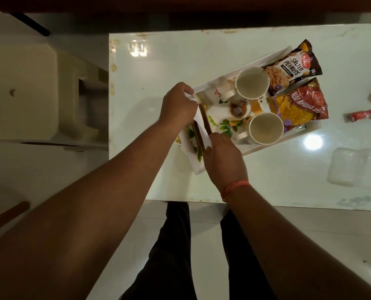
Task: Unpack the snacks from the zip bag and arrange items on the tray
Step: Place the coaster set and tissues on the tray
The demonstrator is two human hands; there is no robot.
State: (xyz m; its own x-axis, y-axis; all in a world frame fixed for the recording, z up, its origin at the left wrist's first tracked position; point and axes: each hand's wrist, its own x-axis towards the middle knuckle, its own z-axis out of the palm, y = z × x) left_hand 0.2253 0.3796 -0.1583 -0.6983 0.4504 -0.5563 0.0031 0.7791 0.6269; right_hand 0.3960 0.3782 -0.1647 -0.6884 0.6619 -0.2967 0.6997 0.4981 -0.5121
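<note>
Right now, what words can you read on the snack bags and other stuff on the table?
"SALTED PEANUTS" on the dark peanut packet at the tray's far end.
"ALOO BHUJIA SEV", its last letters cut off at the fold, on the red and yellow packet beside it.
Red logo on each packet: too small to read.
Small line under "PEANUTS": too blurred to read.
Two red sachets on the table: print unreadable.
Cups: no words visible.

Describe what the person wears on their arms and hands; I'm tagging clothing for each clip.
Both forearms are bare, with no sleeves in view. The left hand shows no glove, ring or watch. The right hand is also ungloved, and an orange-red thread band is wound several times around its wrist. Dark trousers show below.
</note>
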